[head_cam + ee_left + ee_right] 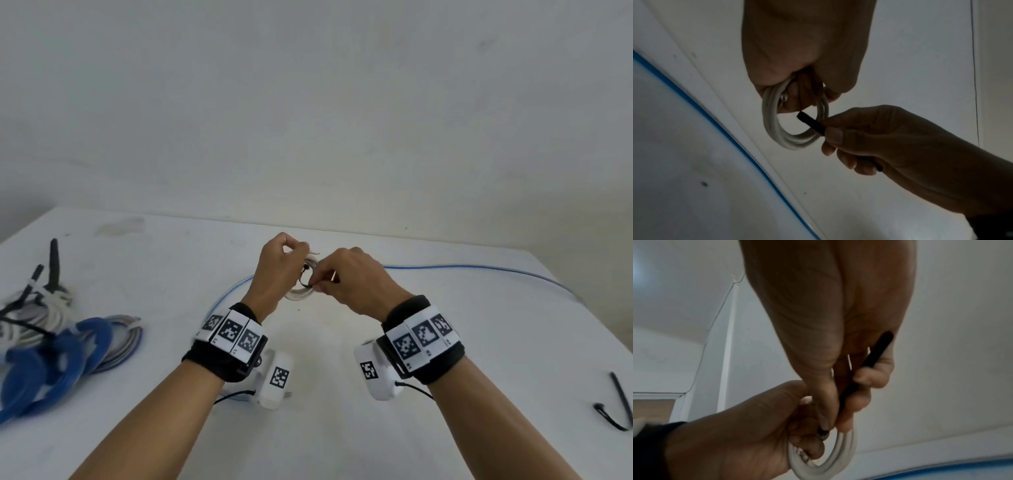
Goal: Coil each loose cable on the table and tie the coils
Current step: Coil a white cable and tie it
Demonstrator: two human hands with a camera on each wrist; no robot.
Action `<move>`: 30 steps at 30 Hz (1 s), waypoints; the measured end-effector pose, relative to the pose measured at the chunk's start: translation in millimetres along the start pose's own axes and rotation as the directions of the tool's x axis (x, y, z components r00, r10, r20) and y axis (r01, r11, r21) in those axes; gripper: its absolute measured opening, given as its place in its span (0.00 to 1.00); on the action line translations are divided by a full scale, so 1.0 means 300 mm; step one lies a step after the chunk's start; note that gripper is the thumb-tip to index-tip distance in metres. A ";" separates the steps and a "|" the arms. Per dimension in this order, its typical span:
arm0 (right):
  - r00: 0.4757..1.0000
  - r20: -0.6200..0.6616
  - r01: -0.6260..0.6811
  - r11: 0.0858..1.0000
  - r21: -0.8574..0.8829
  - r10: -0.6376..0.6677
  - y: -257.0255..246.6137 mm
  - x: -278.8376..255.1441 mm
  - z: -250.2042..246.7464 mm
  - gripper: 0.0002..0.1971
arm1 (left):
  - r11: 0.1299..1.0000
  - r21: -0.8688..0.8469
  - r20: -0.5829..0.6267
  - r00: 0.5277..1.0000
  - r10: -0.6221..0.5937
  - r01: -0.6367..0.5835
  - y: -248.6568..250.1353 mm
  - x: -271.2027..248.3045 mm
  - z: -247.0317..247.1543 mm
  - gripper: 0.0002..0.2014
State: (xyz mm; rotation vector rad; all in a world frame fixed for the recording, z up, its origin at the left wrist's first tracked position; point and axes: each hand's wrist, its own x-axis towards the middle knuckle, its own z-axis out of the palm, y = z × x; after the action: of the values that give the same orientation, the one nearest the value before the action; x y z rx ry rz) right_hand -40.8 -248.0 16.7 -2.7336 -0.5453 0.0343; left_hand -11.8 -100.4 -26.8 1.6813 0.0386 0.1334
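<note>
My left hand (274, 270) grips the small white cable coil (777, 126) above the worktop (342, 377). My right hand (356, 284) fingers pinch the thin black strap tie (810, 124). I should poke it through, wrap tight.

White coil (795, 141), black tie (811, 124), blue cable (479, 269) on white table (342, 428), black-and-white checker-marked wristbands (233, 334).

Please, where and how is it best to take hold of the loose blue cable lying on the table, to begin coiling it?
Probably pinch the blue cable from above on its straight run along the far side of the table, right of the hands. It lies flat and unobstructed there; its ends are not visible.
</note>
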 end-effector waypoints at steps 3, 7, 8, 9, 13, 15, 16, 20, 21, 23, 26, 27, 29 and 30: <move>0.995 -0.099 -0.028 0.991 -0.132 0.015 -0.052 0.066 0.020 0.07 | 0.999 0.009 -0.060 0.997 0.037 -0.037 -0.027 0.017 -0.054 0.07; 0.969 -0.243 -0.009 0.972 -0.237 -0.050 -0.101 0.120 0.065 0.07 | 1.000 -0.002 -0.098 0.995 0.015 -0.016 -0.051 0.038 -0.102 0.04; 0.955 -0.287 0.003 0.970 -0.244 -0.075 -0.109 0.126 0.081 0.06 | 1.000 -0.017 -0.097 0.995 0.010 -0.012 -0.053 0.043 -0.111 0.04; 0.938 -0.333 0.015 0.971 -0.240 -0.097 -0.116 0.126 0.095 0.04 | 1.000 -0.024 -0.093 0.996 0.008 -0.010 -0.051 0.044 -0.118 0.06; 0.877 -0.448 0.051 0.960 -0.274 -0.174 -0.129 0.117 0.136 0.14 | 1.000 0.014 -0.087 0.996 0.026 -0.025 -0.040 0.055 -0.145 0.07; 0.852 -0.510 0.019 0.980 -0.198 -0.119 -0.124 0.120 0.141 0.08 | 0.998 0.024 -0.088 0.994 0.063 -0.061 -0.027 0.057 -0.157 0.05; 0.887 -0.459 0.000 0.994 -0.107 -0.050 -0.125 0.118 0.124 0.03 | 0.995 0.022 -0.086 0.992 0.094 -0.092 -0.021 0.056 -0.165 0.06; 0.930 -0.359 0.150 0.814 0.561 0.075 -0.117 0.090 0.024 0.02 | 0.985 -0.023 -0.081 0.982 0.171 -0.174 -0.015 0.052 -0.211 0.08; 0.925 -0.369 0.201 0.708 0.677 0.091 -0.121 0.086 0.010 0.03 | 0.982 -0.043 -0.070 0.981 0.182 -0.186 -0.015 0.051 -0.219 0.09; 0.917 -0.383 0.265 0.554 0.790 0.108 -0.134 0.086 0.010 0.07 | 0.971 -0.088 -0.037 0.975 0.219 -0.222 -0.007 0.047 -0.229 0.10; 0.940 -0.331 0.269 0.411 0.871 0.086 -0.151 0.088 0.044 0.09 | 0.953 -0.135 0.012 0.962 0.274 -0.270 0.023 0.035 -0.232 0.12; 0.951 -0.299 0.248 0.368 0.896 0.085 -0.153 0.088 0.052 0.09 | 0.951 -0.138 0.023 0.959 0.282 -0.276 0.034 0.031 -0.232 0.12; 0.961 -0.247 0.199 0.316 0.928 0.122 -0.153 0.089 0.064 0.09 | 0.949 -0.123 0.034 0.955 0.295 -0.289 0.054 0.020 -0.227 0.13; 0.963 -0.230 0.179 0.308 0.934 0.138 -0.151 0.092 0.069 0.09 | 0.949 -0.114 0.033 0.954 0.300 -0.294 0.062 0.014 -0.222 0.13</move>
State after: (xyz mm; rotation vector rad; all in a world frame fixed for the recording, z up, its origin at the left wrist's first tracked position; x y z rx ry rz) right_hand -33.8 -191.6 14.2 -1.4631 -0.2968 -0.0213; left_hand -15.8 -36.4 -0.8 1.5730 -0.2573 0.3144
